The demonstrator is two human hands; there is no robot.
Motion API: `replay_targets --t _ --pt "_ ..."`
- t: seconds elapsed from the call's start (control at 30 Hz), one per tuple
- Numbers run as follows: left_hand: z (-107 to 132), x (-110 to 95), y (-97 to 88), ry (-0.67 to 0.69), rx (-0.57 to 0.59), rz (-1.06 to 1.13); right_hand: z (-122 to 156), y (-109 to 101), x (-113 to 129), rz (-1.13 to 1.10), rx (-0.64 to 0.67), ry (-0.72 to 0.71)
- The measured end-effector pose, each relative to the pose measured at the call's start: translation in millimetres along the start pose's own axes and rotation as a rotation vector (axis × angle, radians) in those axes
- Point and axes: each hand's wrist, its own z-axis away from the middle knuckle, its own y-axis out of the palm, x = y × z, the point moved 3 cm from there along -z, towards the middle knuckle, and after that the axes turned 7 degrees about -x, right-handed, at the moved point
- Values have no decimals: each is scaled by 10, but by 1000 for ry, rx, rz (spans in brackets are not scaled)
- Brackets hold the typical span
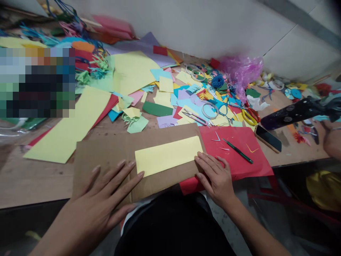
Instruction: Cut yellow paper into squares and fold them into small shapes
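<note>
In the head view, a pale yellow rectangular paper strip is seen lying flat on a brown cardboard sheet, between the two hands. The left hand is laid flat with its fingers spread and released, one fingertip touching the strip's left end. The right hand is likewise laid open, grasping nothing, its fingertips pressed at the strip's right end. Just beyond the right fingers, a green-handled craft knife is seen on a red paper sheet.

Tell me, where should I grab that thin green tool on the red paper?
Pinch the green tool at mid-shaft from above, across its width. It lies flat on the red paper with its pointed tip up-left and nothing crowding its sides. The right hand is nearest.
</note>
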Motion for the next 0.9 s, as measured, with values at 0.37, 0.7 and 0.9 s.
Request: replay_targets --t 0.37,0.7,0.9 --pt "-87 -118 -105 20 -177 205 -81 -22 56 -46 -55 16" --pt "-949 -353 483 81 -141 108 199 -470 -1014 267 -171 381" --pt "-1125 -284 536 8 -29 95 295 -504 -1317 169 -96 433"
